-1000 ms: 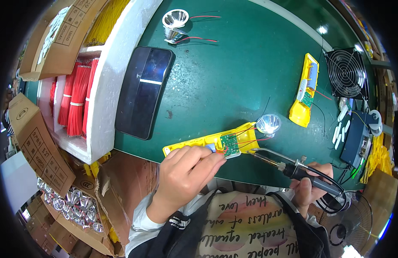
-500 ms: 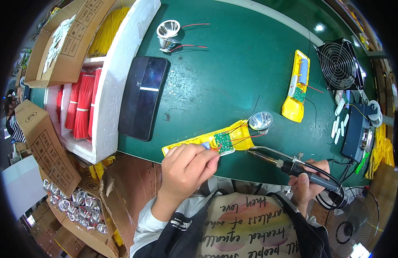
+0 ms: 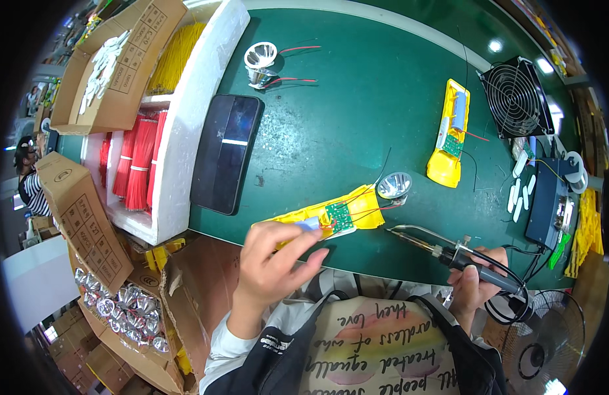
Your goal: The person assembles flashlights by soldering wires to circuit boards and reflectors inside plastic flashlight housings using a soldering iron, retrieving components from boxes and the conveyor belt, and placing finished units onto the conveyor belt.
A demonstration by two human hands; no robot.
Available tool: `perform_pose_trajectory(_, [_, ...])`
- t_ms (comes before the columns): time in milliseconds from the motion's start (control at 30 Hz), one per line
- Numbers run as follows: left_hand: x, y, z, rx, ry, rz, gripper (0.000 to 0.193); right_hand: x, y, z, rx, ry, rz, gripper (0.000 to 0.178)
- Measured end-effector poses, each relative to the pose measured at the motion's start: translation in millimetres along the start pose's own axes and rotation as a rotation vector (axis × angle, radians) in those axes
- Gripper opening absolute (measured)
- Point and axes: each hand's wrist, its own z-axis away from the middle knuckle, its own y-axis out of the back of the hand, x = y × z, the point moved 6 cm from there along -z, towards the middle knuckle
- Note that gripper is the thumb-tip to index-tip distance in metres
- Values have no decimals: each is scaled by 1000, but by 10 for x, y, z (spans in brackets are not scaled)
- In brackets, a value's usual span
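At lower centre of the frame, our left hand [image 3: 273, 266] pinches the yellow housing [image 3: 321, 218] by its green circuit board [image 3: 339, 216], right hand [image 3: 474, 284] clasping the soldering iron [image 3: 449, 250]; soldering step, we judge, calling for a steady tip onto the board.

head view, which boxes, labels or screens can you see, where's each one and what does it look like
Phone: flat on green mat, black rectangle, dark screen.
Open carton: top left, brown, holds white pieces.
Carton: left, brown, printed side.
Carton of reflectors: lower left, brown, shiny silver cups.
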Motion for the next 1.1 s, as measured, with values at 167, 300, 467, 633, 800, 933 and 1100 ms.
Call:
perform_pose_trajectory(167, [-65, 86, -202, -251, 96, -323, 47, 150, 334, 20, 65, 22, -40, 21])
perform_pose_trajectory(300, [-22, 147, -498, -394, 83, -308, 39, 328, 592, 47, 159, -36, -57, 23])
perform_pose_trajectory(467, [-25, 144, -1710, -372, -17, -356, 33, 426, 926, 73, 246, -7, -11, 24])
perform_pose_trajectory(633, [-723, -279, -3268, -272, 90, -503, 37, 500, 1040, 193, 298, -60, -12, 30])
perform_pose_trajectory(800, [-1655, -1159, -3879, -66, 337, -534, 40, 505, 1164, 338, 301, -111, 124, 31])
perform_pose_trajectory(933, [-1911, -1394, -3715, -85, 375, -596, 48, 440, 1179, 297, 292, -223, 137, 30])
perform_pose_trajectory(1100, [-962, -1051, -3343, 51, -102, -487, 33, 521, 1218, 269, 359, -119, 61, 32])
